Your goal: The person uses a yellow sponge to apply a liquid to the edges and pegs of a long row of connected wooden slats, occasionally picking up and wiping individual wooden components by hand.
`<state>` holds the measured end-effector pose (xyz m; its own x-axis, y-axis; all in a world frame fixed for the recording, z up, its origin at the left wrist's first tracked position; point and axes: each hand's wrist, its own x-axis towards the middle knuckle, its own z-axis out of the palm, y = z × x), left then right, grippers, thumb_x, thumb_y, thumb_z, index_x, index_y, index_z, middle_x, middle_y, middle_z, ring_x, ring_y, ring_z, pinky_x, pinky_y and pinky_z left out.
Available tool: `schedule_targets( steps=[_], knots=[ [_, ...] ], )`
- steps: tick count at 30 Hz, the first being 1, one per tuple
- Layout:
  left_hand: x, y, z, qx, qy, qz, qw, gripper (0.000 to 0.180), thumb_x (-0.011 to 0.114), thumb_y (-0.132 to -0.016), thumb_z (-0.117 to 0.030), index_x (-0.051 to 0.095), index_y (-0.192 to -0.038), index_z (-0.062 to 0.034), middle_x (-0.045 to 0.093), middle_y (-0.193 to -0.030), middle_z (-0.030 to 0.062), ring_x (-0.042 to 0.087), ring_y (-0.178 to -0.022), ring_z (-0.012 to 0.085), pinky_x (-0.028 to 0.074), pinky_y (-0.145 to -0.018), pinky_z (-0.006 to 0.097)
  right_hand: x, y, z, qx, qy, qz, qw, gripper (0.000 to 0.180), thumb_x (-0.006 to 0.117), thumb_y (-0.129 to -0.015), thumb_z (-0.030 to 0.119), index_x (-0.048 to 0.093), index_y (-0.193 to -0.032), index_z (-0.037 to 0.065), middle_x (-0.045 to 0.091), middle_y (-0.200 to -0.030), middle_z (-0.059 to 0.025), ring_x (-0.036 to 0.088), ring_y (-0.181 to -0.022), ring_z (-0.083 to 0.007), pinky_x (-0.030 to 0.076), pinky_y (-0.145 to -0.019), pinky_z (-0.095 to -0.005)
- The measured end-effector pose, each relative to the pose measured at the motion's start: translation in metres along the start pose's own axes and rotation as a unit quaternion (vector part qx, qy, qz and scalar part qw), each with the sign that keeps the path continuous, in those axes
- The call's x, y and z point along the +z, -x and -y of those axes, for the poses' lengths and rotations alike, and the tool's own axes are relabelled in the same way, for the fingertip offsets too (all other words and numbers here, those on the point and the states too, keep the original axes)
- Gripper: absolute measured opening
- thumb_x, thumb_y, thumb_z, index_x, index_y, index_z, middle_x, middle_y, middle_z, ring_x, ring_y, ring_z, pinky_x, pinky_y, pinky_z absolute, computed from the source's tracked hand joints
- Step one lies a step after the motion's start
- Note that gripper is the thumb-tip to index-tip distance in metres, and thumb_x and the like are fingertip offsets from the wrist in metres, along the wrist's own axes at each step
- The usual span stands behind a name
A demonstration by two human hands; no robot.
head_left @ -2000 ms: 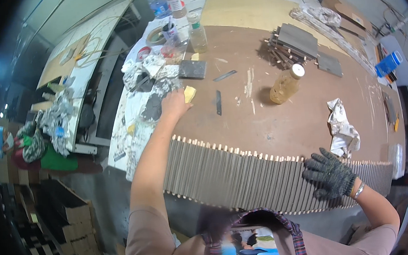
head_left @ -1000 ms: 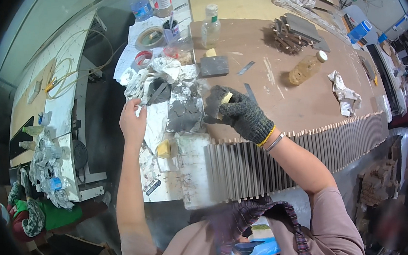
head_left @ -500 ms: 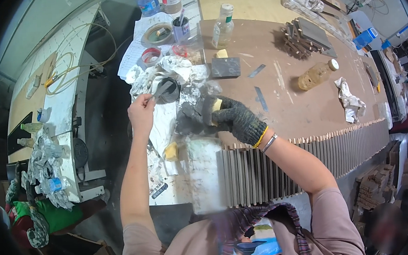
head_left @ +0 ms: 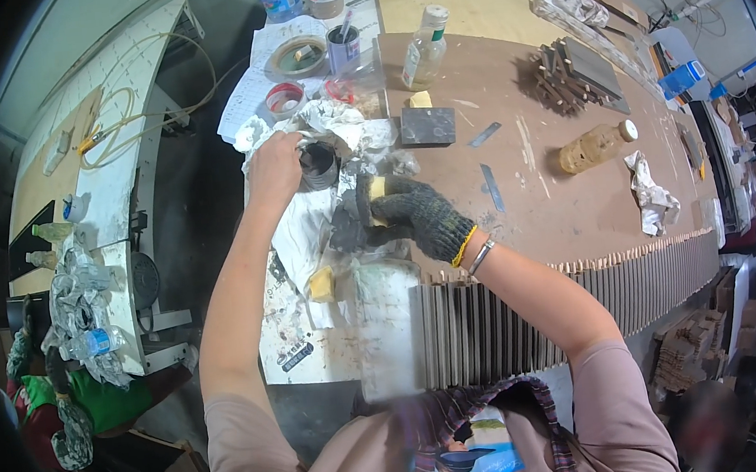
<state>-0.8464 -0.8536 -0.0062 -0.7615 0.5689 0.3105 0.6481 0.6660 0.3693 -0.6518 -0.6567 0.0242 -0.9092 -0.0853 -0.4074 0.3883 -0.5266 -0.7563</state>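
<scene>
My bare left hand [head_left: 273, 171] is closed at the rim of a small dark tin [head_left: 322, 170]. The thin grey scraper strip it gripped a moment ago is mostly hidden behind the fingers. My right hand [head_left: 429, 215], in a dark knit glove with a yellow cuff edge, is wrapped round a yellow sponge [head_left: 377, 188] whose left side is blackened. It hovers over dark-stained, crumpled wrapping [head_left: 347, 228]. White crumpled cloth [head_left: 300, 230] lies around the tin. Another yellow sponge piece [head_left: 321, 284] rests nearer me.
A long row of grey-edged slats [head_left: 567, 313] stands along the table's near edge, beside a white block [head_left: 388, 326]. Beyond are a dark block [head_left: 428, 126], two flat metal strips, a glass bottle [head_left: 424, 54], a lying bottle [head_left: 597, 147] and stacked slats [head_left: 576, 76].
My left hand has moved up to the tin, and the grey strip no longer shows clearly. My right hand has shifted slightly left with the sponge.
</scene>
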Motion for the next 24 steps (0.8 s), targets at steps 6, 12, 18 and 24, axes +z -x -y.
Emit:
schedule_targets(
  steps=[6,12,18,24],
  knots=[
    [-0.016,-0.009,-0.014,-0.006,-0.01,0.086,0.996,0.008,0.068,-0.085,-0.01,0.075,-0.088,-0.0105,0.071,-0.089,0.0119,0.069,-0.088,0.0352,0.053,-0.076,0.047,-0.009,-0.01,-0.01,0.009,-0.016,-0.008,1.0,0.033,0.07,-0.094,0.013,0.065,-0.125,0.004,0.069,-0.105,-0.0047,0.07,-0.087,-0.0171,0.063,-0.077,-0.0364],
    [-0.003,-0.011,-0.009,0.006,0.01,0.003,1.0,0.008,0.068,-0.083,-0.014,0.076,-0.086,-0.012,0.073,-0.088,0.0102,0.07,-0.086,0.0332,0.053,-0.075,0.045,-0.008,-0.018,-0.014,0.017,-0.028,-0.01,0.999,0.03,0.07,-0.094,0.014,0.067,-0.122,0.004,0.07,-0.101,-0.0048,0.07,-0.083,-0.0178,0.064,-0.074,-0.0367],
    [-0.019,-0.009,-0.01,-0.036,-0.027,0.107,0.993,0.008,0.068,-0.082,-0.015,0.076,-0.082,-0.0121,0.074,-0.083,0.0123,0.07,-0.082,0.0345,0.054,-0.073,0.045,-0.008,-0.016,-0.011,0.016,-0.038,-0.007,0.999,0.03,0.07,-0.095,0.015,0.067,-0.122,0.003,0.07,-0.101,-0.0065,0.07,-0.082,-0.0184,0.064,-0.073,-0.0363],
    [-0.004,-0.012,-0.013,-0.055,0.049,0.069,0.995,0.007,0.07,-0.079,-0.016,0.076,-0.082,-0.0127,0.074,-0.084,0.0111,0.071,-0.081,0.0336,0.054,-0.071,0.045,-0.013,-0.023,-0.014,0.027,-0.014,0.004,1.0,0.04,0.067,-0.097,0.017,0.06,-0.133,0.002,0.068,-0.109,-0.0095,0.071,-0.092,-0.0237,0.064,-0.081,-0.0409]
  ],
)
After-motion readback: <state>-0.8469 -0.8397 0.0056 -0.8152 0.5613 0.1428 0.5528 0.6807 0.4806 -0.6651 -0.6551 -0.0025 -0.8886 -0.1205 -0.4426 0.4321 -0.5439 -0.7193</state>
